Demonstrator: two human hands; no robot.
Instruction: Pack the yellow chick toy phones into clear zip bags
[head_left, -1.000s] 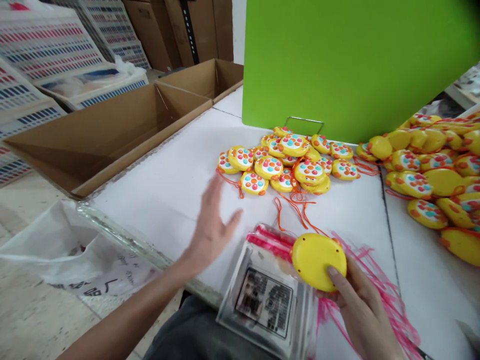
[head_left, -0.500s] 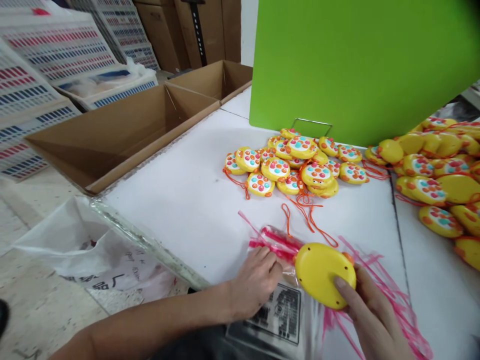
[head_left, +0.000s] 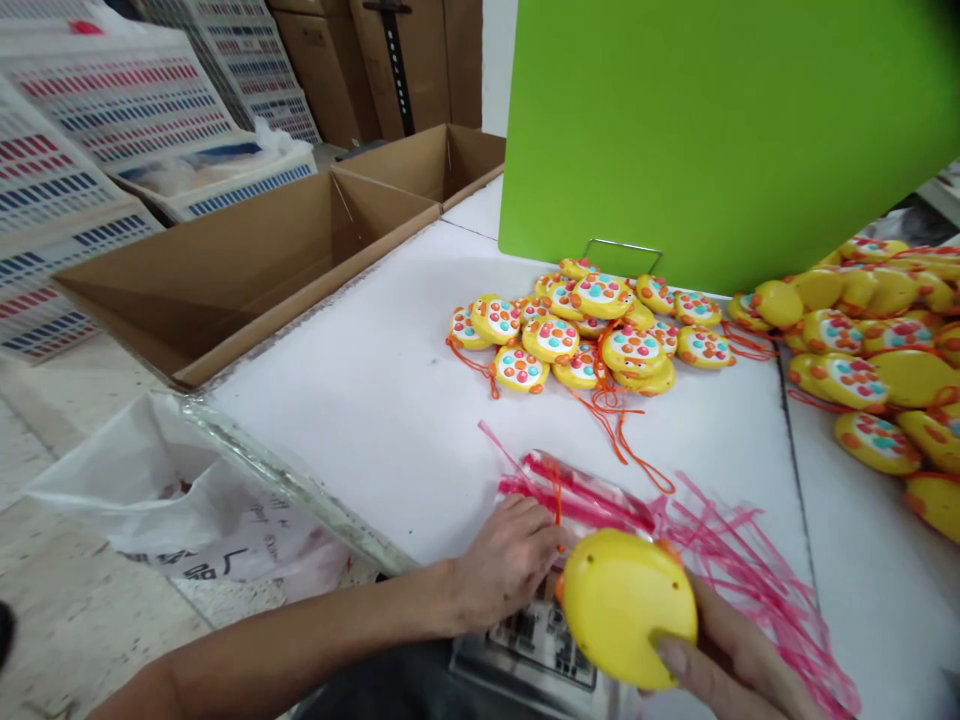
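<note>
My right hand [head_left: 739, 650] grips a yellow oval plastic toy [head_left: 628, 605], thumb pressed on its plain back, which has small screw holes. An orange cord [head_left: 557, 490] shows just beyond my left fingers, near the toy. My left hand [head_left: 514, 555] is closed, its fingers curled at the edge of a clear plastic bag [head_left: 577, 500] with a pink band. The fingertips are partly hidden. Black printing [head_left: 540, 640] shows on the clear bags beneath both hands. The toy is above these bags, close to my left fingers.
Similar yellow toys with coloured dots lie in a pile [head_left: 570, 335] on the white table [head_left: 360, 400]; a larger heap [head_left: 877, 370] is at right. Pink plastic strips [head_left: 765, 580] lie beside the bags. A green board [head_left: 705, 130] stands behind. Open cartons [head_left: 247, 270] line the left edge.
My right hand has brought the toy down, left and nearer to me, tilting it. My left hand has shifted slightly and stays at the bag.
</note>
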